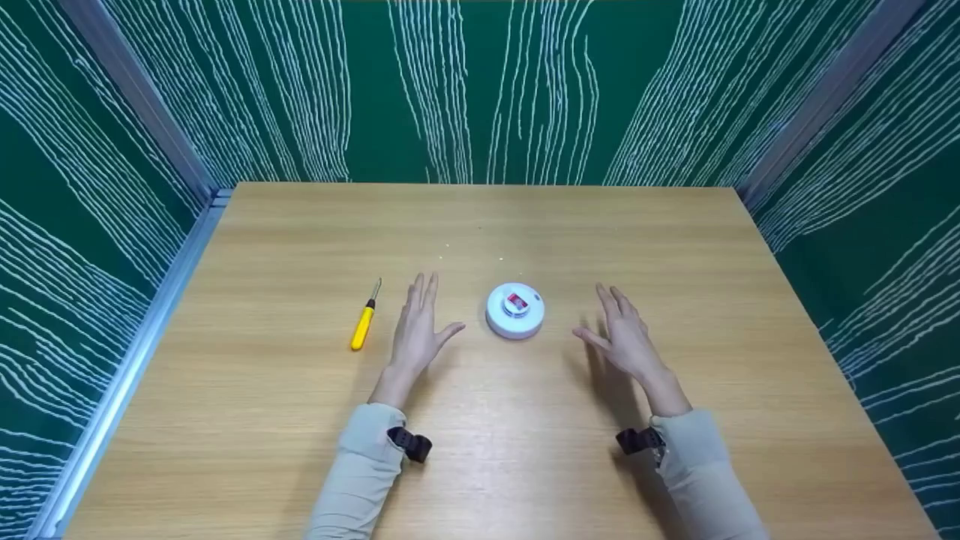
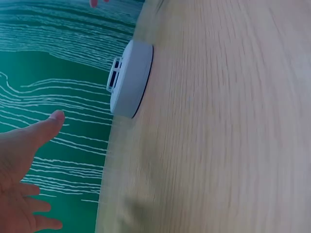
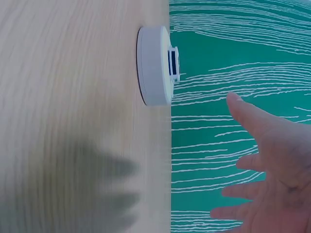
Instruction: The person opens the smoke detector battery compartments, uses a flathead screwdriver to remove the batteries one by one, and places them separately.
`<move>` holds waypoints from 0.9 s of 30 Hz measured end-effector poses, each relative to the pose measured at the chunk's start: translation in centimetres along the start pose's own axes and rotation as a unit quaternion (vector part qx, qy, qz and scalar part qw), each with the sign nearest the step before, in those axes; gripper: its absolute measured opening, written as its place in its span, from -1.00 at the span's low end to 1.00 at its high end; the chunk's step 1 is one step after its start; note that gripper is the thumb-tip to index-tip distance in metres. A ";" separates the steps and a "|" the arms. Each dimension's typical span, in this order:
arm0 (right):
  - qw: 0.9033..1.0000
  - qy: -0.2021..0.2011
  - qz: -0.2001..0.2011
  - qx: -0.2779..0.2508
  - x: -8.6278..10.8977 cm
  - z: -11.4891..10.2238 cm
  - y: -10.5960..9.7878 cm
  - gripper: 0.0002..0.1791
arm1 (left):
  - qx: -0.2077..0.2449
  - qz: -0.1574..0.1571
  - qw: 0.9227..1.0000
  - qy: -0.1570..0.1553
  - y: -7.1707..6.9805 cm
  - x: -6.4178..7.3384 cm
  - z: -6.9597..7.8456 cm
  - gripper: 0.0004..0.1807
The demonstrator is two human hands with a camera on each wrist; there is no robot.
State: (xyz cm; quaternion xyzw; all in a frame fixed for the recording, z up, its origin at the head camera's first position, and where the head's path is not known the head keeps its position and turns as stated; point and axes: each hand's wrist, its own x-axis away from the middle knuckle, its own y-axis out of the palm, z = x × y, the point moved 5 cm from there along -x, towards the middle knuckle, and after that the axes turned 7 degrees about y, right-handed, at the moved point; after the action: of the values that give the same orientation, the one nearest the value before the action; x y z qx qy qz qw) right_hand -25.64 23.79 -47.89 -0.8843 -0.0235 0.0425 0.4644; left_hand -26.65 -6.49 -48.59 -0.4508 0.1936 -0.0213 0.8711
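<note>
A round white smoke detector with a red label on its raised top lies on the wooden table, between the two hands. On its left, my left hand hovers with straight fingers and the thumb spread toward the detector, touching nothing. My right hand is held the same way on the other side, casting a shadow on the wood. Both wrist views show the white detector side-on, apart from the left thumb and from the right hand. Left of my left hand lies a yellow-handled screwdriver, its metal tip pointing away.
The wooden table carries a few tiny pale specks beyond the detector. Green walls with white wavy lines stand behind and at both sides. A metal rail runs along the left edge. Each sleeve cuff bears a small black camera.
</note>
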 end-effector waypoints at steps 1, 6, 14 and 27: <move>1.000 -0.002 0.003 -0.007 0.0 -0.1 0.1 -0.12 | 0.007 0.006 1.000 0.002 0.1 0.0 0.1 -0.04; 0.999 -0.011 0.013 -0.042 -0.3 -0.4 0.7 -0.15 | 0.048 0.028 0.998 -0.002 0.5 -0.1 0.8 -0.09; 0.995 0.000 0.025 -0.100 -0.8 -0.6 1.8 -0.18 | 0.114 0.045 0.992 -0.005 1.6 -0.5 1.3 -0.17; 0.976 0.038 0.010 -0.216 -2.3 -0.7 3.6 -0.21 | 0.245 0.011 0.969 -0.029 3.5 -1.4 1.3 -0.30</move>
State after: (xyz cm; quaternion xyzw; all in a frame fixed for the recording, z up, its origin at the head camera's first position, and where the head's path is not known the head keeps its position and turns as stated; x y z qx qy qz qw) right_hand -27.85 21.03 -50.35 -0.9648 -0.0057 0.0073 0.2630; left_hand -27.97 -3.13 -50.23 -0.2224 0.1626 -0.0452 0.9603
